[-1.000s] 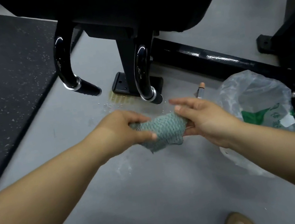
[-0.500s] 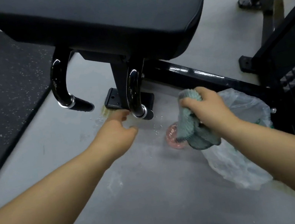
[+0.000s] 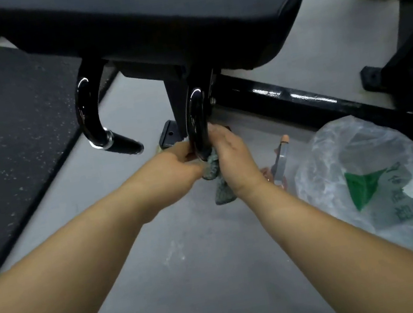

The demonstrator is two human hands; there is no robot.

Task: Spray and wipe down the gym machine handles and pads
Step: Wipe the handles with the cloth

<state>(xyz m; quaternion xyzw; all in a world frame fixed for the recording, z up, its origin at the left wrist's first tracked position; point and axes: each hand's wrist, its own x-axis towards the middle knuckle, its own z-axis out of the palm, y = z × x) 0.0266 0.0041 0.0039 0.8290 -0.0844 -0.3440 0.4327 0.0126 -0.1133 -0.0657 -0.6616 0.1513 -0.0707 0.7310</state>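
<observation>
Head view showed your right hand [image 3: 233,157] curled tight around the green-gray cloth [image 3: 221,192], pressing it on the low end of the near handle [image 3: 196,119]. Your left hand [image 3: 174,167] was on the other side of that handle, fingers bent and pinching the cloth there. A bit of cloth hung down under your right hand. The handle was black and shiny and curved down from under the big black seat pad [image 3: 149,15]. A second handle [image 3: 92,120] curved down well to the left, with no hand on it. A black frame bar [image 3: 286,99] ran off to the right along the gray floor [image 3: 191,268]. Just beside your right wrist lay a small bottle [image 3: 281,154] with a tan tip, and next to it a clear plastic bag [image 3: 362,179] with green print. A dark speckled mat [image 3: 3,122] covered the floor on the left.
</observation>
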